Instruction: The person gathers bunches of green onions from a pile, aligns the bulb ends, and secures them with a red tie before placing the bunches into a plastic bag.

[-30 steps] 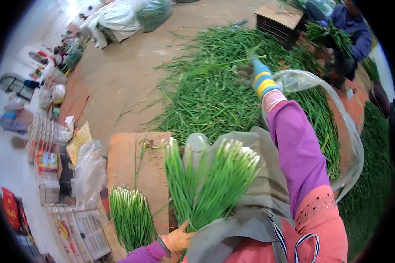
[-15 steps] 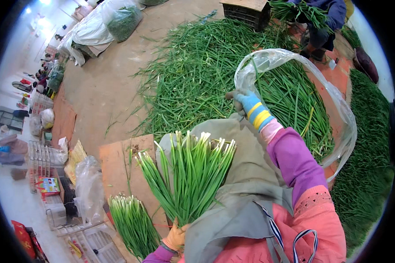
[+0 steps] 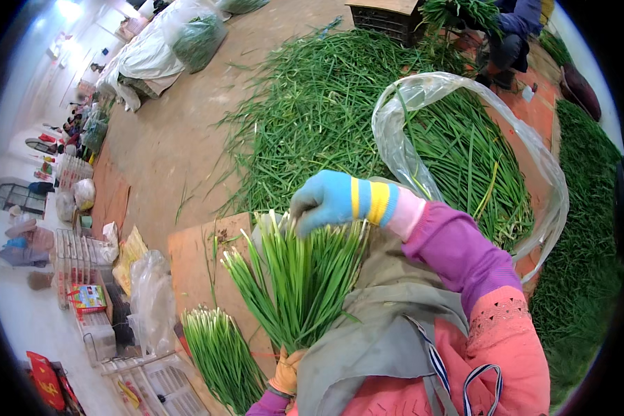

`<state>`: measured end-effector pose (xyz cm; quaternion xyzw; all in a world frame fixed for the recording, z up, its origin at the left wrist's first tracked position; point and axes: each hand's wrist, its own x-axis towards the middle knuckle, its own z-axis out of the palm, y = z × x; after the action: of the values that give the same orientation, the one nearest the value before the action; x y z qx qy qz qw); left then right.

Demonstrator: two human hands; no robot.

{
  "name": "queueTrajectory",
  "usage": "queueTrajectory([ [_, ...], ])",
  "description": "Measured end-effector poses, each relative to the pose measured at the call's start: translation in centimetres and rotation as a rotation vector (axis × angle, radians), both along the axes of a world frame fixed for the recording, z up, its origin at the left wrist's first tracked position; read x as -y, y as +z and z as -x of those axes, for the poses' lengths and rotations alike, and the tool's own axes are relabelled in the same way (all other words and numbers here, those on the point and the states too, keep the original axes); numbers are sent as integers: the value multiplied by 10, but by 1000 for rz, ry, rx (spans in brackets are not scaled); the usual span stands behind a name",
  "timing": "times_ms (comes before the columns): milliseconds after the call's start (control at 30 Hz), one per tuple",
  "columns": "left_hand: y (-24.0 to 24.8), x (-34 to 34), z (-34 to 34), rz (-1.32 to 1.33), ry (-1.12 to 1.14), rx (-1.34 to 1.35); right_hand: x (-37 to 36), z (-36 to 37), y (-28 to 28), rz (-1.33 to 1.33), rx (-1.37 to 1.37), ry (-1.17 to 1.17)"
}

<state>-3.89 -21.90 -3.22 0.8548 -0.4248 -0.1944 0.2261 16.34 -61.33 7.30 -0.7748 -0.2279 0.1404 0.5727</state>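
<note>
A fanned bunch of garlic chives (image 3: pixel 301 277) leans across my lap, white stem ends up and green leaves down. Around its narrow lower part my left hand (image 3: pixel 286 373), in an orange glove, is closed. My right hand (image 3: pixel 329 202), in a blue glove with yellow stripes, is over the top of the bunch. Its fingers are curled in a pinch at the white stem ends and partly cover them. To the left of the held bunch lies a second bunch of garlic chives (image 3: pixel 222 357), its white ends evened up.
A broad heap of loose chives (image 3: pixel 312 111) spreads ahead. A clear plastic bag (image 3: pixel 551 187) lies open around chives on the right. Cardboard (image 3: pixel 201 267) lies left of my lap. Beyond are a dark crate (image 3: pixel 385 26) and another person (image 3: pixel 509 52) holding chives. Crates and bags line the left.
My right hand has moved left and nearer, from beside the plastic bag to the white ends of the held bunch. My left hand keeps its grip.
</note>
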Motion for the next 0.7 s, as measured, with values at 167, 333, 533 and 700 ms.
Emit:
queueTrajectory([
  [167,-9,-6,4,-74,-116,244,2,0,-65,-204,-151,-358],
  [333,-10,-5,1,-40,-103,191,51,20,-86,-799,-554,-797],
  [533,-22,-16,9,-10,-49,29,-3,38,-50,-392,-517,-722],
  [700,-2,-4,-4,8,-134,126,-35,38,-47,5,-418,-461],
])
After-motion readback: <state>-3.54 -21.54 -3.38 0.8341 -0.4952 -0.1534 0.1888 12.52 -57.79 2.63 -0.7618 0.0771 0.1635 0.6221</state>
